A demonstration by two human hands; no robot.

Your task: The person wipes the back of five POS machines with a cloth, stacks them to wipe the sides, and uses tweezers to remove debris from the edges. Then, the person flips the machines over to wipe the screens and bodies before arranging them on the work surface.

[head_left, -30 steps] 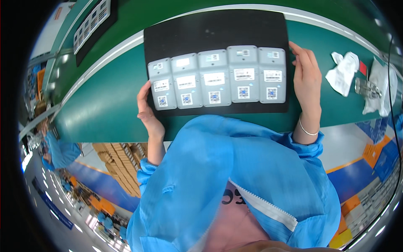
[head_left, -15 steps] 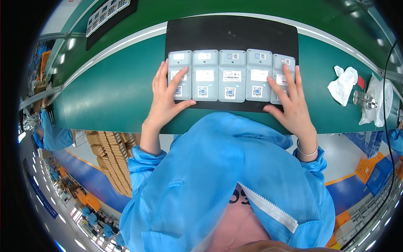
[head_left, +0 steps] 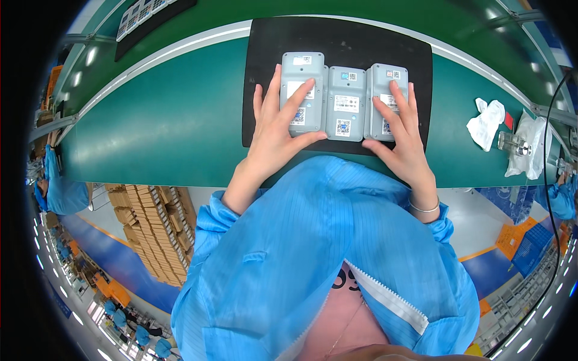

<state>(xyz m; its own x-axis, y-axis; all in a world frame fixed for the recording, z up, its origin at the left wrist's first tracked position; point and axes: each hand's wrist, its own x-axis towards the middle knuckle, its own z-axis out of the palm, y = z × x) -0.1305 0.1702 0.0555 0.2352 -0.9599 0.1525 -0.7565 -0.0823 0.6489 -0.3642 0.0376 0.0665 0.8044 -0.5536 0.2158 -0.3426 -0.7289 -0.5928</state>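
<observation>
Several grey handheld terminals lie face down, with labels and square codes on their backs. My left hand (head_left: 272, 137) grips the left terminal (head_left: 309, 125) by its sides, thumb at its lower end. That one sits higher and overlaps another, of which only a thin edge shows. At the other end my right hand (head_left: 404, 139) grips the right terminal (head_left: 379, 75), which also appears to rest over another one. Between them the middle terminal (head_left: 345, 90) lies uncovered on the black mat (head_left: 265, 48). What lies under the two gripped terminals is mostly hidden.
On the green table (head_left: 150, 132), to the right, lie a white cloth (head_left: 486, 123), a red piece (head_left: 509, 121), a clear bottle with a metal top (head_left: 515, 145) and a plastic bag (head_left: 533, 162). A black cable (head_left: 545, 150) hangs at right. More terminals (head_left: 141, 18) sit far left.
The row of terminals has been drawn together: both outer ones have been lifted inward over their neighbours, the left one moving right and the right one left. Both hands are closer together.
</observation>
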